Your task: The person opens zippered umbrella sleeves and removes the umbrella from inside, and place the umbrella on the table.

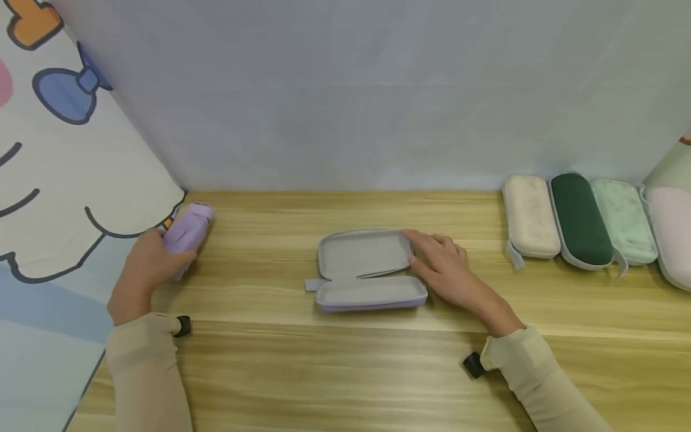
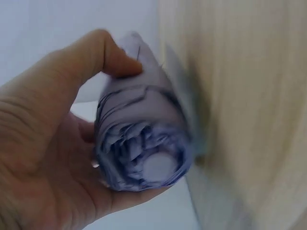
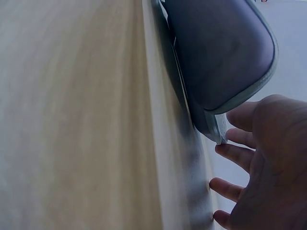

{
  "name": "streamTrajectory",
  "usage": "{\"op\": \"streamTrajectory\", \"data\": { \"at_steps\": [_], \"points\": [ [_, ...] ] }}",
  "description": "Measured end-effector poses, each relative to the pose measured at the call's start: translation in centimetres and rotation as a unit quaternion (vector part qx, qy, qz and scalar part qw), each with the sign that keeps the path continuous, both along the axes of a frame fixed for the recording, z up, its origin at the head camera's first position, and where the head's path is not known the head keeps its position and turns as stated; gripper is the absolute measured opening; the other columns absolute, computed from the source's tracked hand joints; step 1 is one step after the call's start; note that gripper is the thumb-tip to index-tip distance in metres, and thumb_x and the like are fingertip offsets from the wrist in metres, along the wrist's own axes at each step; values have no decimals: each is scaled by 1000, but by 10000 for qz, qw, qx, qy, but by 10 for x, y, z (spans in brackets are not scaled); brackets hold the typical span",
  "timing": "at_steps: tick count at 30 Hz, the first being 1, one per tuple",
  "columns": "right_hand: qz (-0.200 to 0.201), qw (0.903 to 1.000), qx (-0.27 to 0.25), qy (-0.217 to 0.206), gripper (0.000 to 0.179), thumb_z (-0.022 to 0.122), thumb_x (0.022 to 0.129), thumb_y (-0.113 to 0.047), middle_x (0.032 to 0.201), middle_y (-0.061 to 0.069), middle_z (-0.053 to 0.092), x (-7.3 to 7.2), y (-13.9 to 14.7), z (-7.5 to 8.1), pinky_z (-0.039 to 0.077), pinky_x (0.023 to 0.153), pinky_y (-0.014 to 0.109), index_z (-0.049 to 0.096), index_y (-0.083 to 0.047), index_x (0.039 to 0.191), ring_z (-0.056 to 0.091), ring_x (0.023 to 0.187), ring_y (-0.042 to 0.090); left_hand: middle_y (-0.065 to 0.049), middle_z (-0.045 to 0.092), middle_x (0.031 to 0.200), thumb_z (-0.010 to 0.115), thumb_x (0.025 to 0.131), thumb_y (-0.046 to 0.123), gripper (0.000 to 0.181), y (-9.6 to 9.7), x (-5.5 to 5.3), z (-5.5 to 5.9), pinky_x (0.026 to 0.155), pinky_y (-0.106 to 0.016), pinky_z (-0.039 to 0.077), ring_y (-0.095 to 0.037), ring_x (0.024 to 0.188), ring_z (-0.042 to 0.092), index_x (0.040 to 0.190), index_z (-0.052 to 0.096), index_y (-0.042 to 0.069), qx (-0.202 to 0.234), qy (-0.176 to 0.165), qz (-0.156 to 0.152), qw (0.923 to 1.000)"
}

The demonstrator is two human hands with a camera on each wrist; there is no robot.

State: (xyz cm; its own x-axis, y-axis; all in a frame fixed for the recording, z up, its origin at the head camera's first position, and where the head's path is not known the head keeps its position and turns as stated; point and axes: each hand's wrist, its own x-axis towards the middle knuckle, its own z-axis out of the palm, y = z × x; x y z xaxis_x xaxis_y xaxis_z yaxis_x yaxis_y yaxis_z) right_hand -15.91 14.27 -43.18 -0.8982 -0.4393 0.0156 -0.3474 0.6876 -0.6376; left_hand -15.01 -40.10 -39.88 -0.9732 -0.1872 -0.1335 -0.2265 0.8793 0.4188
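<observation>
A rolled lilac folding umbrella is in my left hand, with the thumb on one side and fingers round the other. Its end, with bunched fabric and a pale round tip, faces the left wrist camera. In the middle of the table lies an unzipped zip case, grey inside and lilac outside, its two halves spread apart. My right hand holds the right end of the far half between thumb and index finger. The other fingers spread loosely beside it in the right wrist view.
At the back right stand several closed zip cases in a row: cream, dark green, mint and pink. A grey curtain backs the wooden table. A cartoon-printed cloth borders the left side.
</observation>
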Motion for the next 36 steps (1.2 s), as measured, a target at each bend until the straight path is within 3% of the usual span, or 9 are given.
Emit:
{"op": "streamTrajectory", "data": {
  "at_steps": [6, 11, 15, 19, 23, 25, 30, 36],
  "points": [
    [9, 10000, 12, -3, 53, 50, 110, -26, 167, 11, 40, 1, 0, 1, 15, 114, 72, 39, -19, 161, 29, 149, 49, -44, 51, 122, 71, 89, 34, 87, -1, 1, -5, 80, -58, 52, -50, 99, 57, 140, 36, -28, -39, 151, 391, 9991],
    [16, 10000, 36, 25, 53, 49, 110, -26, 167, 10, 40, 1, 0, 0, 15, 115, 72, 39, -19, 162, 29, 148, 49, -44, 53, 120, 71, 88, 34, 87, -1, 3, -6, 77, -55, 53, -49, 97, 59, 139, 37, -29, -96, 19, 354, 9993],
    [25, 10000, 31, 40, 53, 49, 110, -26, 167, 10, 40, 0, -1, 0, 15, 115, 72, 38, -19, 162, 29, 149, 49, -43, 51, 123, 68, 91, 36, 87, -2, 6, -2, 77, -55, 52, -49, 99, 58, 143, 35, -26, -154, -293, 322, 9989],
    [30, 10000, -24, 40, 53, 50, 110, -25, 167, 10, 41, 0, 0, 0, 14, 115, 72, 39, -19, 161, 28, 149, 50, -47, 44, 132, 61, 94, 35, 85, 3, 7, 5, 85, -65, 49, -58, 112, 51, 148, 30, -23, -346, -426, 196, 9983],
    [19, 10000, -41, 58, 54, 50, 109, -24, 167, 10, 41, 1, 1, -1, 15, 115, 73, 39, -19, 161, 29, 148, 50, -50, 32, 143, 51, 97, 30, 75, 17, 5, 15, 92, -77, 38, -70, 126, 33, 152, 29, -16, -581, -147, -24, 9982],
    [22, 10000, -35, 70, 54, 50, 109, -25, 167, 10, 41, 1, 1, -1, 16, 115, 73, 39, -19, 161, 30, 148, 49, -49, 30, 146, 49, 99, 28, 68, 29, 4, 22, 93, -80, 36, -72, 129, 30, 153, 33, -11, -653, 54, -194, 9977],
    [29, 9999, -89, 73, 53, 50, 109, -24, 167, 9, 41, 1, 2, -1, 16, 115, 72, 39, -19, 161, 31, 148, 48, -42, 41, 148, 53, 103, 27, 55, 74, -4, 34, 98, -78, 38, -66, 132, 38, 148, 47, -3, -665, 488, -922, 9923],
    [81, 9998, -133, 130, 53, 51, 110, -22, 167, 9, 41, 0, 1, 1, 18, 115, 71, 38, -20, 162, 32, 148, 46, -35, 47, 150, 57, 104, 25, 50, 123, -12, 38, 102, -70, 45, -56, 131, 50, 147, 51, 0, -394, 476, -1697, 9835]
  ]
}}
